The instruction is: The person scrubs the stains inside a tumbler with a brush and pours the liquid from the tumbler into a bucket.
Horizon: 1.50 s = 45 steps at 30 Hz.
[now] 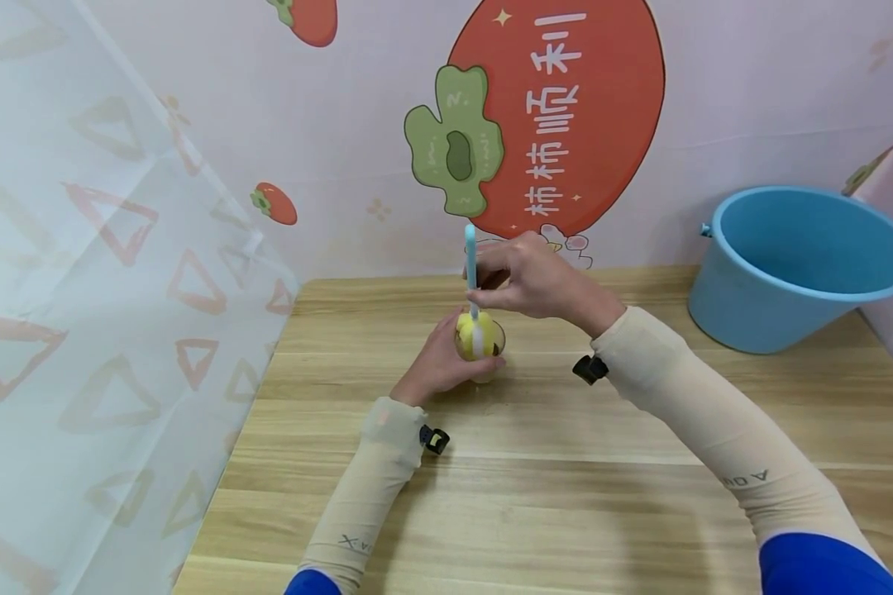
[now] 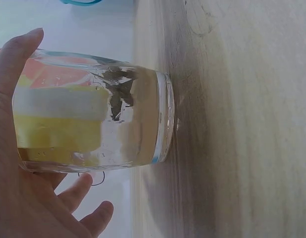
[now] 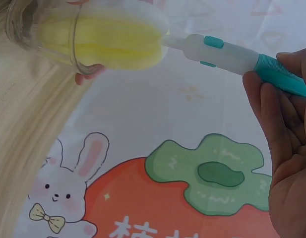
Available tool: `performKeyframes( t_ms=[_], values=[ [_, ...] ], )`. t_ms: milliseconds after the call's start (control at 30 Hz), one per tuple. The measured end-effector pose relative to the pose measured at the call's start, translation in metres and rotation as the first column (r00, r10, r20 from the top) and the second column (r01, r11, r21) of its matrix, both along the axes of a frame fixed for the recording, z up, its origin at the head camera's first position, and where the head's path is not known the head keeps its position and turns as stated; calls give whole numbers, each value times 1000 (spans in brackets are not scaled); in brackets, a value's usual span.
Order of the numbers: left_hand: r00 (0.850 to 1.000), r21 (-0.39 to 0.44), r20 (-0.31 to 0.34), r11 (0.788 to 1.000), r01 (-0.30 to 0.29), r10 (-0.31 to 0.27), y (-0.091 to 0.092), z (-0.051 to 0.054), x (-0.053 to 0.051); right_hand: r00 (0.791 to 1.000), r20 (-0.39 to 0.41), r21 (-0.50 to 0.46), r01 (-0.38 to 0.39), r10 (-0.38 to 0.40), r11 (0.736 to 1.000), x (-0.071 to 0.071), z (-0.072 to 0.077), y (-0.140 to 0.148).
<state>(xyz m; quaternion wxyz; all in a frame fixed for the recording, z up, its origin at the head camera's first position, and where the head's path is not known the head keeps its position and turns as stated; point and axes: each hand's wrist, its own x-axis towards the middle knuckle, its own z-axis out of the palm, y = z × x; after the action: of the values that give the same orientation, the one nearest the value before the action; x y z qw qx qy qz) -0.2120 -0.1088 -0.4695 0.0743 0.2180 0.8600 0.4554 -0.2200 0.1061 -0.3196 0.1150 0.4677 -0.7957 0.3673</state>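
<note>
A clear drinking glass (image 2: 149, 114) stands roughly upright at the table's far part; whether its base touches the wood I cannot tell. My left hand (image 1: 444, 357) grips it, thumb on one side and fingers on the other. Above it, my right hand (image 1: 530, 277) pinches the teal and white handle (image 3: 224, 55) of a sponge bottle brush. The brush's yellow and white sponge head (image 3: 115, 42) is partly inside the glass, its upper end sticking out past the rim. A dark patch (image 2: 118, 91) shows on the glass's wall, lower down than the sponge.
A blue bucket (image 1: 729, 281) stands at the back right of the wooden table (image 1: 536, 512). Behind the table rises a printed backdrop (image 1: 387, 107) with a big red persimmon. A pale patterned sheet (image 1: 119, 273) hangs along the left side.
</note>
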Motion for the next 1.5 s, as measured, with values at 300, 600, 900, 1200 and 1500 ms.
performKeyframes(
  t_ms=[300, 600, 900, 1200, 1500],
  values=[
    [999, 9, -34, 1000, 19, -19, -1, -2, -1, 996, 87, 99, 14, -23, 995, 4, -13, -6],
    [999, 30, -29, 999, 29, -28, 0, -4, -3, 999, 33, 39, 7, -8, 999, 4, 3, -1],
    [1000, 28, -7, 1000, 7, -7, -1, -1, 0, 999, 4, 48, 34, -34, 998, 5, -7, 0],
    [1000, 4, -11, 1000, -6, 7, 0, -2, 1, 999, -5, 42, 45, -45, 998, 7, -16, -1],
    [1000, 61, -8, 998, 12, -12, 1, 0, 1, 997, 54, 28, 60, -61, 998, 4, 0, 0]
  ],
)
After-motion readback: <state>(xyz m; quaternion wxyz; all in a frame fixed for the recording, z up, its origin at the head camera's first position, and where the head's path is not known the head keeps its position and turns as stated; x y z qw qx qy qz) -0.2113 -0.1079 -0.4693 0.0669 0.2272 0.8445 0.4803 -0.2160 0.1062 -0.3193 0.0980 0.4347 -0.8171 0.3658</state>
